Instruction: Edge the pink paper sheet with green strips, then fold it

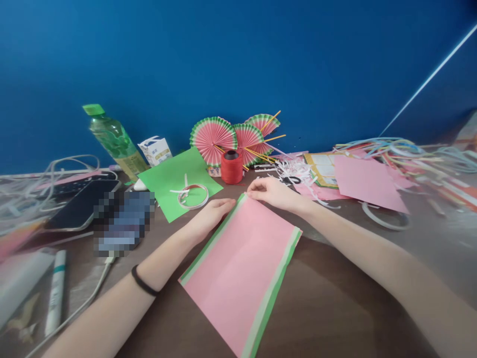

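A sheet of pink paper (pixel 238 268) lies slanted on the table, with green and pale strips along its two long edges. At its far corner, my right hand (pixel 274 193) is closed, thumb and fingertips pinching the paper. My left hand (pixel 214 213) is at the far end of the left green-edged side, its fingers together on the edge; their undersides are hidden. Just beyond my hands stands a spool of red thread (pixel 231 168). Left of it, a roll of white tape (pixel 193 197) rests on a green sheet of paper (pixel 167 181).
Pleated watermelon-look paper fans (pixel 213 139) with yellow sticks lean by the blue wall. A green bottle (pixel 115 141), a phone (pixel 84 205), a blurred-out device (pixel 126 223) and a marker (pixel 55 293) are on the left. Paper shreds (pixel 296 171), pink sheets (pixel 368 181) and coloured strips (pixel 402 149) lie right.
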Demonstrator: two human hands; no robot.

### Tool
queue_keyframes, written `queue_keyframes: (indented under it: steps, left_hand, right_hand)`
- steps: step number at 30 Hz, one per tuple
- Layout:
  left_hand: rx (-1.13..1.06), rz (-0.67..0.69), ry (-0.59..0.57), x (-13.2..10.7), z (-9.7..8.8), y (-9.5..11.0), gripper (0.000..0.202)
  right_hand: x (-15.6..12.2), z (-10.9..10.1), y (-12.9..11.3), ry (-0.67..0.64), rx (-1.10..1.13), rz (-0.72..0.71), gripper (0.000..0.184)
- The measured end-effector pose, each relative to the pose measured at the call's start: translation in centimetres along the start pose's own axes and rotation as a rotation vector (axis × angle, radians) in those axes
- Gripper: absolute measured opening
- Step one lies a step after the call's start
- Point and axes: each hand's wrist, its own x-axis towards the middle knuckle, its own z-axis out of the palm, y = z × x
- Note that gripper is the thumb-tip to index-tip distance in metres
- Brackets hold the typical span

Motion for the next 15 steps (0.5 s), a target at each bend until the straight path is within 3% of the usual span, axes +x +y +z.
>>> queue_keyframes:
  steps: [8,15]
  left_hand:
    - [0.166,0.041,-0.014,0.3,0.0,-0.4,0.026]
    - [0.179,0.092,-0.094,0.7,-0.6,-1.2,0.032]
  right_hand:
    - [0.1,0.2,0.1,0.015,-0.035,-0.024,0.018]
    - [0.3,0.3,0.8,0.026,-0.043,-0.024,0.017]
